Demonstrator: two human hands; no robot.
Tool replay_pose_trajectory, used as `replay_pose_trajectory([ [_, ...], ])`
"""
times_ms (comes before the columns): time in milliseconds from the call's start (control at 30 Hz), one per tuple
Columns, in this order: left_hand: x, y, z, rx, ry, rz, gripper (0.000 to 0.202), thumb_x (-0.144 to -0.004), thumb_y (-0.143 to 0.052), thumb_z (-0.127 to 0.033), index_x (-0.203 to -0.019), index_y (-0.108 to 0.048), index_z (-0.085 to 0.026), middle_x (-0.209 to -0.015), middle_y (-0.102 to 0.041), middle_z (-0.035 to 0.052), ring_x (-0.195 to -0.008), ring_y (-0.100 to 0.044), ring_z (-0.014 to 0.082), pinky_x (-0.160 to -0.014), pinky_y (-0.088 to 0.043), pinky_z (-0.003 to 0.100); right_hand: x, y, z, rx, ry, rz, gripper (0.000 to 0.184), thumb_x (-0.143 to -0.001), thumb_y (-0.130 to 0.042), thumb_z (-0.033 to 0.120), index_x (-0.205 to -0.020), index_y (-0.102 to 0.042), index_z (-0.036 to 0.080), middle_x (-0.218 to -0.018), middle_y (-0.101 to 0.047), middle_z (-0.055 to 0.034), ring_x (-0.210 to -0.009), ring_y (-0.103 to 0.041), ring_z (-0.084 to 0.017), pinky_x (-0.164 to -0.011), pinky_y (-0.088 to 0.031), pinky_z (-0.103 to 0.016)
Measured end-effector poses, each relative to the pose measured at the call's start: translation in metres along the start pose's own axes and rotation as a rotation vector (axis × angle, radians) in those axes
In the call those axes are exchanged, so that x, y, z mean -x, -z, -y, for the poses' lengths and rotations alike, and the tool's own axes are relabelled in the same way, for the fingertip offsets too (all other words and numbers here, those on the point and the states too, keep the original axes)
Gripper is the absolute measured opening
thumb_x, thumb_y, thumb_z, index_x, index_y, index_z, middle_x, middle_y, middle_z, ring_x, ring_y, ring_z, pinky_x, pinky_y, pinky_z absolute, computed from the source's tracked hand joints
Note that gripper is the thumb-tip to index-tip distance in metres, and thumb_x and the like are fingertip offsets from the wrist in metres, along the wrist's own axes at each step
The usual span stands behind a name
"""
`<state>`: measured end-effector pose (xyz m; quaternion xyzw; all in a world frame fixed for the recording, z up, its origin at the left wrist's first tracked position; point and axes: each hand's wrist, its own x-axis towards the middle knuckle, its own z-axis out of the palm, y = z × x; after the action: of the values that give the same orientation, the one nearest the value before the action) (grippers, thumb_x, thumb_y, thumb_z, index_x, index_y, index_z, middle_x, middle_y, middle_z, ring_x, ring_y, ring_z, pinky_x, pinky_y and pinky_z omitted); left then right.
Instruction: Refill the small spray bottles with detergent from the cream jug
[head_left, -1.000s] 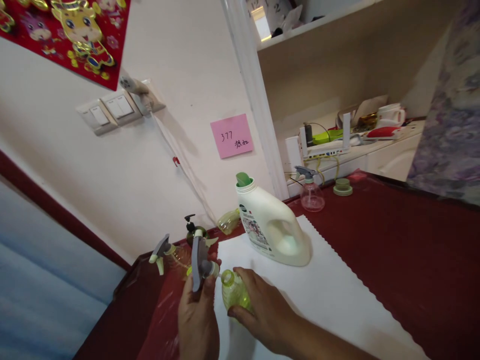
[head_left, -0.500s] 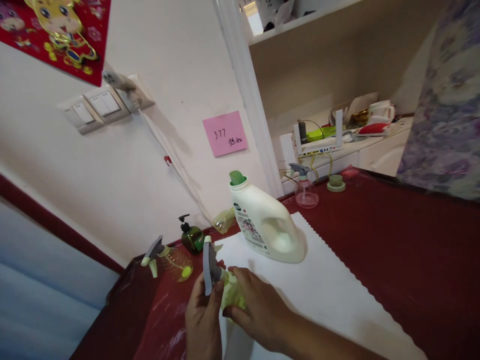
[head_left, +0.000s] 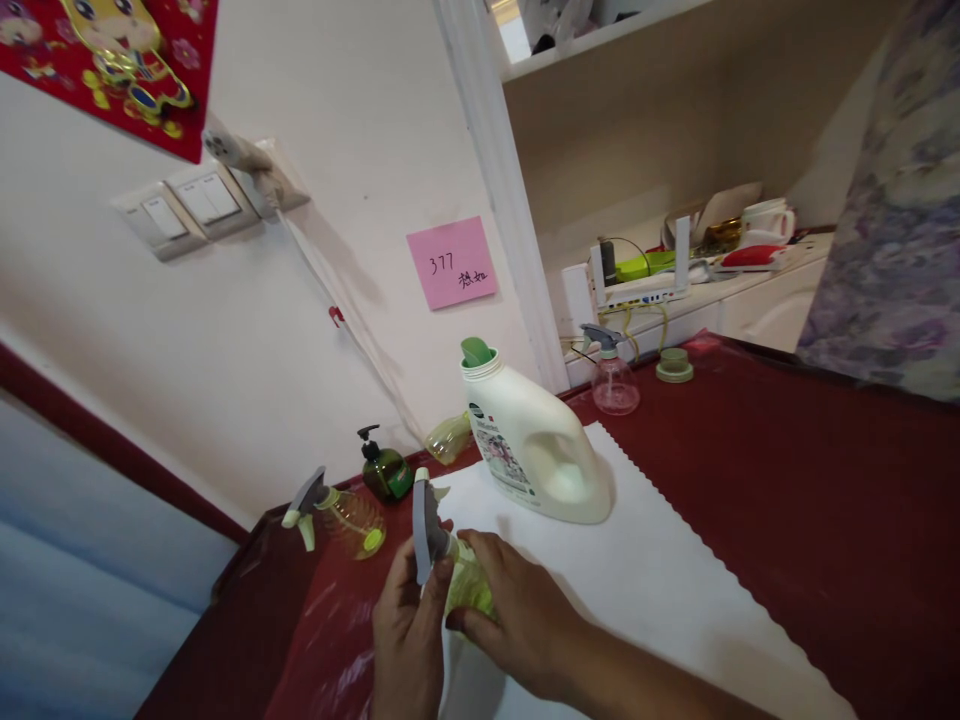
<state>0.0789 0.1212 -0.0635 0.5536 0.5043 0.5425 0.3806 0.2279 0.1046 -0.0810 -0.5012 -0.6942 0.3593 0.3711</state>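
Note:
Between my hands is a yellow-green clear spray bottle [head_left: 471, 588], tilted, with a grey spray head [head_left: 425, 530] at its top. My left hand [head_left: 409, 625] is closed around the collar under the spray head, thumb and fingers pinching it. Wrapped round the bottle's body is my right hand [head_left: 517, 615], which covers much of it. Just beyond stands a large cream detergent jug [head_left: 551, 450], uncapped, a green spout [head_left: 475, 352] showing in its mouth. Both hands are above a white sheet [head_left: 660, 590].
On the red table [head_left: 787, 480], a clear spray bottle [head_left: 352, 522] and a green pump bottle [head_left: 386, 475] stand left. A yellowish bottle [head_left: 448, 438] lies by the wall. A pink spray bottle [head_left: 615, 385] and a green cap [head_left: 674, 367] sit at the back right, near a white router [head_left: 637, 295].
The spray head has turned slightly and shifted a little to the right, with my left fingers moving along with it. My right hand keeps its grip on the bottle's body.

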Motion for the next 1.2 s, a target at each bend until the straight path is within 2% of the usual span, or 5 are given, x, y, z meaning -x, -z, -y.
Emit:
replay_pose_trajectory([
  [333,0.000,0.001,0.010,0.003,0.003,0.064,0.053,-0.081,-0.078,-0.058,-0.119,-0.072,-0.020,-0.118,-0.075,0.0115,-0.114,-0.068,0.0313,-0.099,-0.052,0.039,0.001,0.000,0.000,-0.018,0.034,-0.006,0.072,-0.088,-0.066,0.029,-0.153,-0.043,0.012,-0.152,-0.054,-0.0174,-0.138,-0.052,-0.033,-0.113,-0.044,-0.049],
  [533,0.000,-0.002,0.016,0.049,-0.028,0.038,0.051,-0.080,-0.079,-0.058,-0.116,-0.074,-0.021,-0.119,-0.076,0.0114,-0.115,-0.069,0.0313,-0.099,-0.052,0.038,0.002,0.028,0.011,0.041,-0.018,0.056,0.092,-0.088,-0.067,0.044,-0.162,-0.026,0.008,-0.170,-0.024,-0.0184,-0.157,-0.023,-0.032,-0.127,-0.024,-0.053],
  [667,0.001,-0.004,0.016,0.083,-0.041,0.055,0.052,-0.080,-0.079,-0.059,-0.114,-0.074,-0.020,-0.119,-0.076,0.0130,-0.114,-0.069,0.0323,-0.094,-0.055,0.038,-0.007,0.050,0.025,0.210,0.284,-0.213,0.057,-0.099,-0.052,0.030,-0.155,-0.045,0.023,-0.165,-0.039,-0.0097,-0.153,-0.034,-0.026,-0.124,-0.030,-0.053],
  [833,0.001,-0.004,0.016,0.078,0.010,-0.017,0.064,-0.072,-0.082,-0.064,-0.115,-0.074,-0.017,-0.120,-0.075,0.0149,-0.120,-0.066,0.0356,-0.099,-0.052,0.041,-0.039,0.071,0.054,0.582,0.562,0.000,0.046,-0.099,-0.059,0.017,-0.141,-0.061,0.034,-0.162,-0.045,-0.0025,-0.156,-0.025,-0.029,-0.122,-0.027,-0.054],
  [1200,0.007,-0.008,0.018,0.277,-0.019,0.056,0.042,-0.080,-0.082,-0.048,-0.109,-0.068,-0.021,-0.116,-0.074,0.0102,-0.115,-0.067,0.0286,-0.095,-0.054,0.036,-0.051,0.077,0.090,0.800,0.431,0.129,0.017,-0.093,-0.071,0.037,-0.097,-0.078,0.022,-0.099,-0.071,-0.0060,-0.089,-0.067,-0.023,-0.071,-0.043,-0.034],
])
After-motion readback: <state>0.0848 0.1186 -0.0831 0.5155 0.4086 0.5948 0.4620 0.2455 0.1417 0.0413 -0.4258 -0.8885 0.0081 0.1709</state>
